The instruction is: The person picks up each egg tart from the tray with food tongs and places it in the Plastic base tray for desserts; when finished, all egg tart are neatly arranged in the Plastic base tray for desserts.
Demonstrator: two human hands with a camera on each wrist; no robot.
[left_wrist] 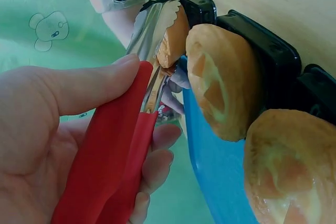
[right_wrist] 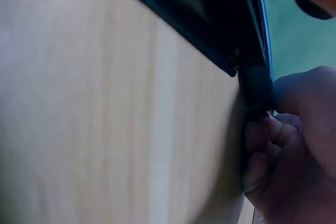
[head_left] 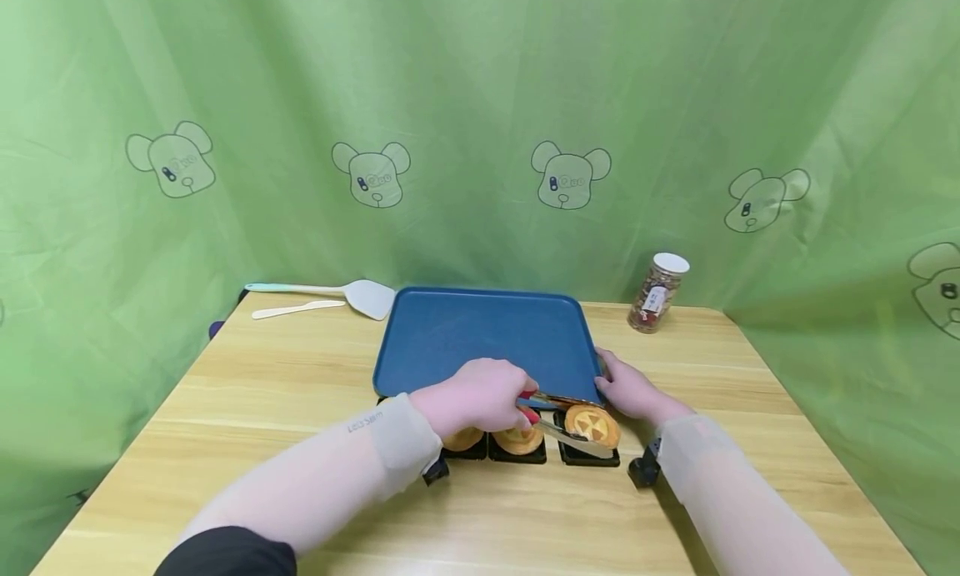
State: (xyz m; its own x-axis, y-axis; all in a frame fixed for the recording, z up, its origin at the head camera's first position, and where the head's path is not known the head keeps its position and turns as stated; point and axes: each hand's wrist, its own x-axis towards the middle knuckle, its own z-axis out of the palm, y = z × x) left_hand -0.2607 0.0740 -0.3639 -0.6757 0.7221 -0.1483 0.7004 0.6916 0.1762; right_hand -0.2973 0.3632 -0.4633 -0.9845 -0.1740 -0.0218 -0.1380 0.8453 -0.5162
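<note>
My left hand (head_left: 480,393) holds metal tongs with red handles (left_wrist: 107,145), the thumb on one arm and the fingers curled round the other. The tongs' scalloped ends lie on either side of a round golden pastry (head_left: 596,427) over the rightmost small black dish (head_left: 588,459); whether they squeeze it is unclear. More pastries (left_wrist: 220,82) sit in black dishes to the left, partly hidden by my left arm. At the right side of the blue tray (head_left: 487,334), my right hand (head_left: 632,390) grips the edge, thumb above and fingers curled below in the right wrist view.
A white spatula with a pale green handle (head_left: 367,297) and a cream knife (head_left: 298,310) lie left of the tray. At the back right stands a white-lidded jar (head_left: 656,297). Green curtain (head_left: 465,126) hangs behind the wooden table (head_left: 300,376).
</note>
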